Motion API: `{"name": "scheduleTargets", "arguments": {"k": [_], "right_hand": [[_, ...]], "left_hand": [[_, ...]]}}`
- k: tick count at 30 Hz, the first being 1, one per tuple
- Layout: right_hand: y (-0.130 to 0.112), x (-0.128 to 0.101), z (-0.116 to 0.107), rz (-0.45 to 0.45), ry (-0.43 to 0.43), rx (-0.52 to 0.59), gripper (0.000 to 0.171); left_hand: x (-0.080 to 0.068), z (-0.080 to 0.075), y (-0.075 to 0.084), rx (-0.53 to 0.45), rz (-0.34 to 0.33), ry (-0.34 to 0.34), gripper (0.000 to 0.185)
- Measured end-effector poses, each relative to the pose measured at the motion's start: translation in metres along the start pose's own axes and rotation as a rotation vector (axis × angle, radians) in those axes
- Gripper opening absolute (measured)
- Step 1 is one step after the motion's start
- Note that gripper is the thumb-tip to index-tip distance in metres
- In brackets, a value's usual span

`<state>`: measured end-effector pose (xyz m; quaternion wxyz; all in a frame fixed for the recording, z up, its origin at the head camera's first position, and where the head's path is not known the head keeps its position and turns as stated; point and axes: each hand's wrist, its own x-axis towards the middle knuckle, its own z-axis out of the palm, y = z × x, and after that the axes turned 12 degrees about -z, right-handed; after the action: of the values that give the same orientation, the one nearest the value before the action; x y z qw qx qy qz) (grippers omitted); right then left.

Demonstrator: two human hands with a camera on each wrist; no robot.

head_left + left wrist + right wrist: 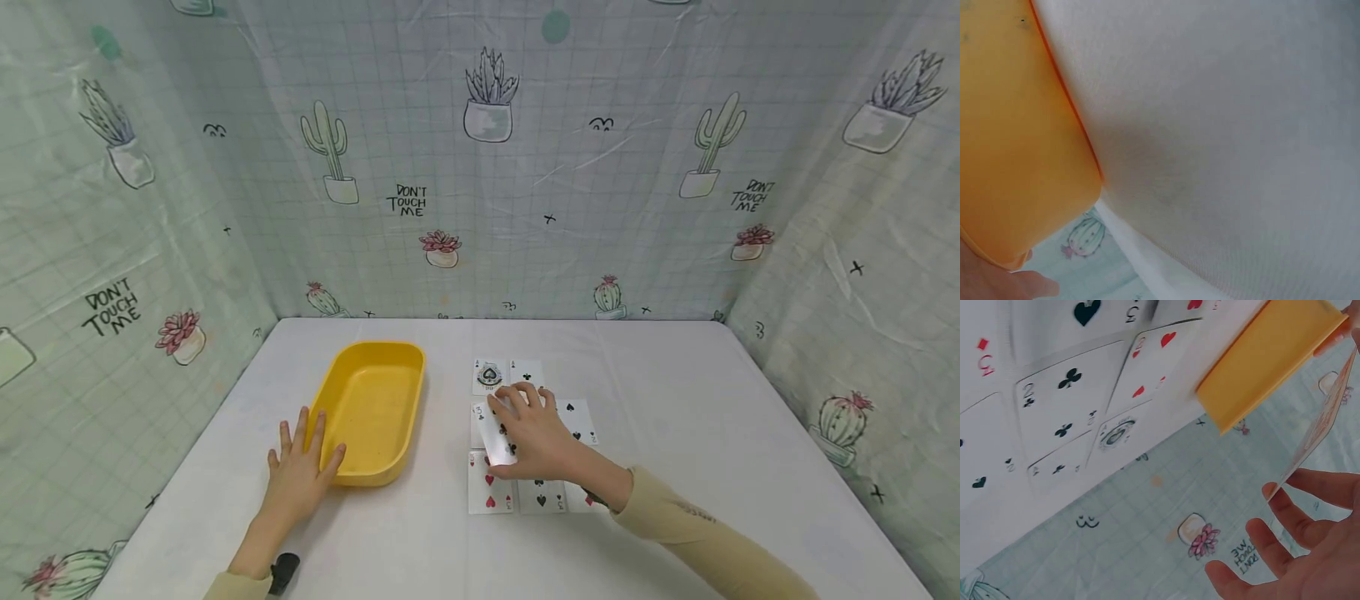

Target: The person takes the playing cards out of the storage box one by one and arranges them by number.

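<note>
My right hand [538, 437] pinches a three of clubs [497, 435] between thumb and fingers, tilted over the laid-out playing cards. In the right wrist view the card [1319, 431] appears nearly edge-on at the fingertips. Below it, face up, lie an ace of spades [489, 377], an ace of clubs [527, 370], a two of spades [579, 421], a three of hearts [490, 492], a three of spades [542, 498] and a partly covered three of diamonds [985, 356]. Fingers straight and spread, my left hand [296, 483] touches the left side of a yellow tray [411, 433].
A two of clubs [1066, 394] and a two of hearts [1154, 359] fill out the middle row, mostly hidden in the head view. The white table [660, 383] ends at a patterned curtain [570, 242] behind and along both sides.
</note>
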<state>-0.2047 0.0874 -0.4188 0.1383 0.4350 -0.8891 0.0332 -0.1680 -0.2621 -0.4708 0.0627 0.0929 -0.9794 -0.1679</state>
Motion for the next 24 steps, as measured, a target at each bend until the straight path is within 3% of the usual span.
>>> {"name": "scheduleTargets", "arguments": {"k": [13,24], "right_hand": [[0.023,-0.065,-0.003,0.099,-0.011,-0.046,0.09],[0.041,-0.115,-0.002,0.167,-0.058,-0.126,0.089]], "left_hand": [[0.0,0.002,0.001,0.001,0.009,0.02,0.069],[0.001,0.0,-0.001,0.009,-0.002,-0.001,0.068]]}}
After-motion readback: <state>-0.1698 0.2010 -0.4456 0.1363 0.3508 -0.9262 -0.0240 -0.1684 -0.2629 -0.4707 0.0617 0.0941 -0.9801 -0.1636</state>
